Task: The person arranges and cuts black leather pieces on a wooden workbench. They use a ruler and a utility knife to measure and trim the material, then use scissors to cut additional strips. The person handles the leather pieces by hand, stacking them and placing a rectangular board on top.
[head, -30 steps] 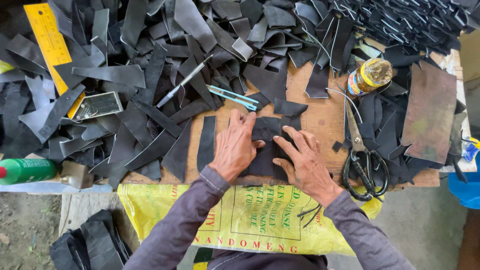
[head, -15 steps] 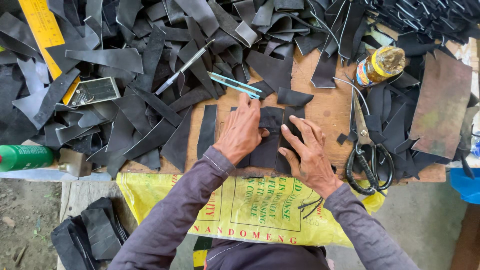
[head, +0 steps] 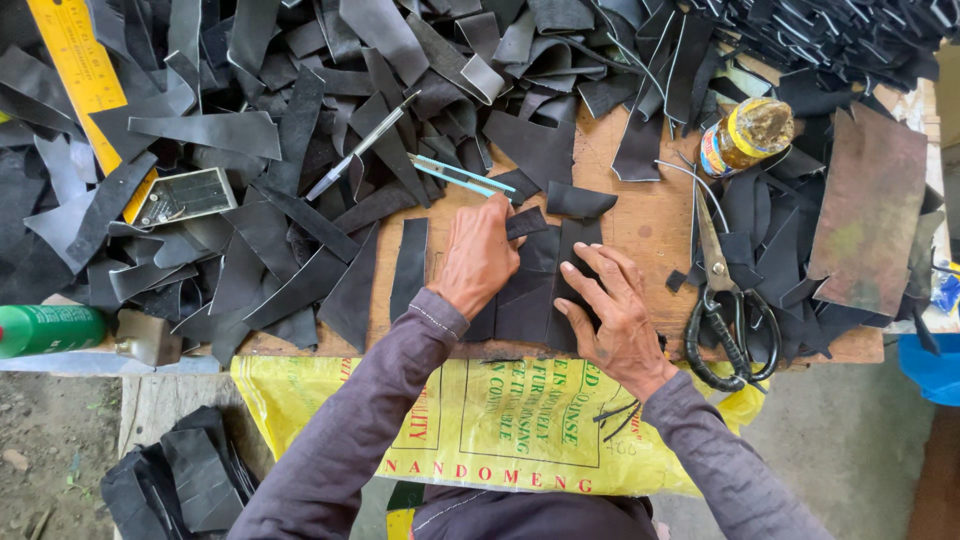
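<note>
Your left hand (head: 480, 258) and right hand (head: 615, 310) press flat, fingers spread, on the black rubber piece (head: 530, 290) lying on the bench (head: 650, 215); it looks limp and light, so pinch its edges.

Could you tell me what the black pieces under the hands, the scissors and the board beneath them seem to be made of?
Black pieces, pressed flat by the left hand and right hand: probably rubber or leather sheet, matte, limp, with cleanly cut edges. Scissors: dull grey metal blades; the black handle loops look coated or plastic. Board: wood, brown, unfinished, with stains and faint grain.
</note>
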